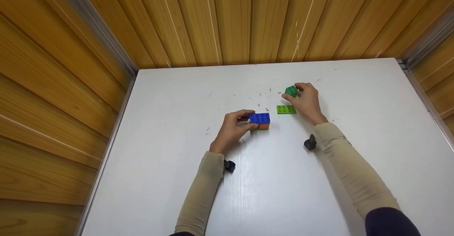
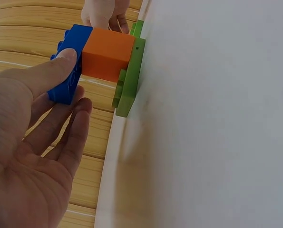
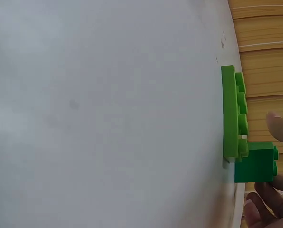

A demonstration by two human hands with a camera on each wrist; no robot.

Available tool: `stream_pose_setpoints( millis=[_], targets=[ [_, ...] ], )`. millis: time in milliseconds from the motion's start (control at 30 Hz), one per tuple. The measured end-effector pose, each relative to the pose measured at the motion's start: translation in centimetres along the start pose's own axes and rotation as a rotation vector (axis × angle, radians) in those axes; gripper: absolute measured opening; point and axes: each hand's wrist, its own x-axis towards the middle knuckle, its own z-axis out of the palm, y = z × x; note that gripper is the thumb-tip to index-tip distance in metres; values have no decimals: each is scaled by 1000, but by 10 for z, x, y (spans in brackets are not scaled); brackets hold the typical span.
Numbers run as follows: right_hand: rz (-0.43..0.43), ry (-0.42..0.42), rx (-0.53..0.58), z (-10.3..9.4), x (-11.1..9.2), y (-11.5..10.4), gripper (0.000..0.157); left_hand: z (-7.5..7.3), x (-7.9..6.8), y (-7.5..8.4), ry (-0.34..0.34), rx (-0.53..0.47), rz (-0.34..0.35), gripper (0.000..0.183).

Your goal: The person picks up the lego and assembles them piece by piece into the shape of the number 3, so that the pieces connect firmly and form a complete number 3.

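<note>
My left hand (image 1: 232, 127) pinches a blue brick (image 1: 259, 118) between the thumb and fingers. That brick sits on an orange brick (image 2: 108, 53), which stands on a light green plate (image 2: 131, 80) resting on the table. In the head view my right hand (image 1: 308, 100) is around a small dark green brick (image 1: 291, 91), farther back. The right wrist view shows the thumb apart from the dark green brick (image 3: 254, 162), with the other fingers close at its opposite side. Between the hands lies another light green plate (image 1: 286, 109), studs up.
The white table (image 1: 170, 140) carries small dark marks around its middle. Wood-patterned walls (image 1: 230, 23) rise behind it and at both sides. A black wrist device (image 1: 230, 166) is at the left cuff, another device (image 1: 310, 143) at the right.
</note>
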Motion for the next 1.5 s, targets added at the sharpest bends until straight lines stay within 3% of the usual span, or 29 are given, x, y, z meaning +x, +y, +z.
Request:
stream_pose_setpoints(
  millis=[533, 800, 1300, 1500],
  targets=[
    [95, 86, 125, 13, -1, 9, 60, -5, 0, -1, 6, 27, 4, 48],
    [70, 96, 133, 12, -1, 11, 53, -3, 0, -2, 14, 16, -25, 46],
    [54, 84, 146, 6, -1, 0, 49, -5, 0, -3, 4, 17, -5, 50],
    [-9, 97, 137, 0, -2, -9, 50, -4, 0, -3, 1, 19, 10, 49]
  ],
)
